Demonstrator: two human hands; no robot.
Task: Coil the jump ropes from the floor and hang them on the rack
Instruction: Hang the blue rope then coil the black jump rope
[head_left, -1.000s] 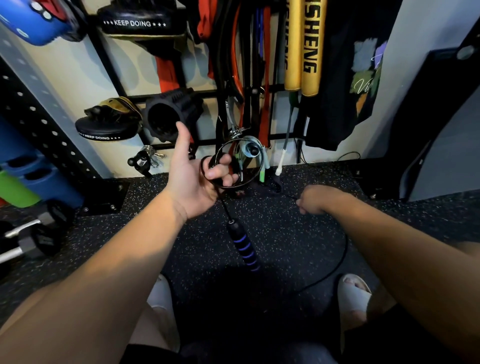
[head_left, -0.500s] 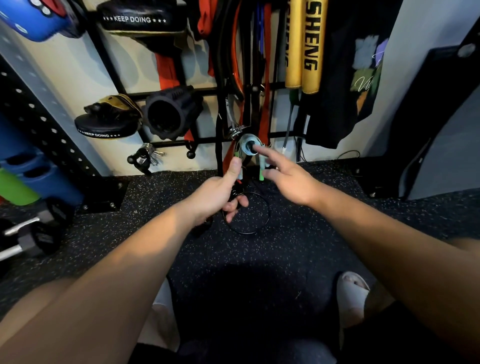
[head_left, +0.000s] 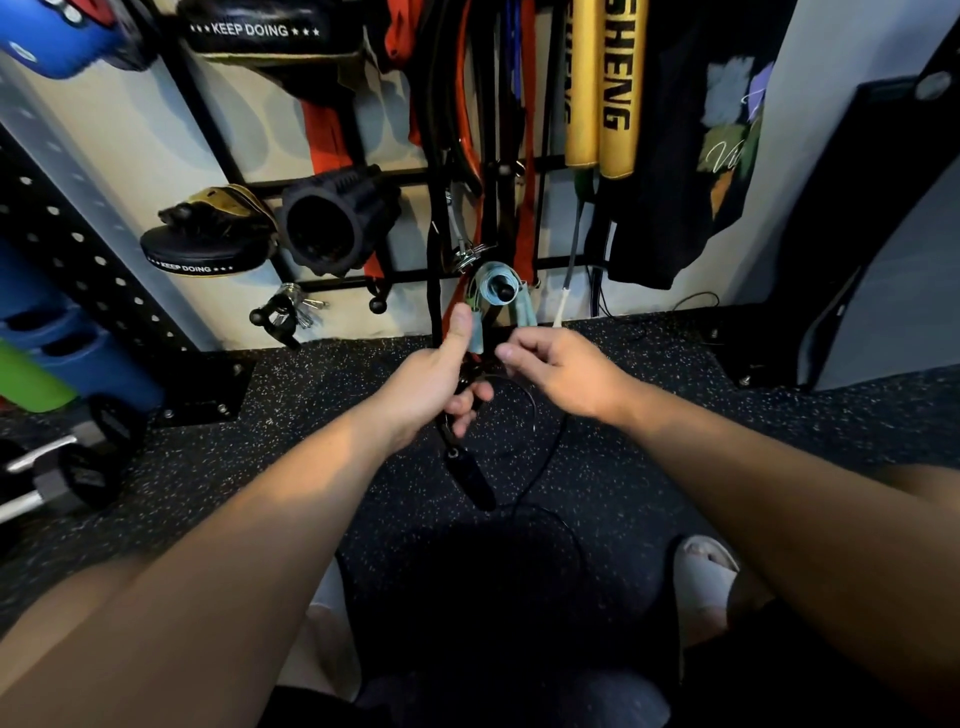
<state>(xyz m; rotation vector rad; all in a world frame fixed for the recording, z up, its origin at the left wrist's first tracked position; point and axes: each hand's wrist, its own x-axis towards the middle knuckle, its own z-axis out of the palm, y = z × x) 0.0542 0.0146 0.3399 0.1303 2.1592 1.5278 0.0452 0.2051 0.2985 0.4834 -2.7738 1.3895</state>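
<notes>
Head view: right hand (head_left: 561, 374) pulling back from black metal wall rack (head_left: 410, 279), fingers now curling, seemingly pinching cord. Left hand (head_left: 431, 395) gripping coiled thin black jump rope (head_left: 470, 480), handle dangling below, tail trailing on speckled black rubber floor (head_left: 311, 415). Coiling looking nearly done imo, hanging not yet.

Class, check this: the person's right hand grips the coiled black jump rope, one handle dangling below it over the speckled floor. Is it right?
Wrong hand: the head view shows the left hand gripping the coiled black jump rope, not the right hand. One handle dangles below it over the speckled floor.
</notes>
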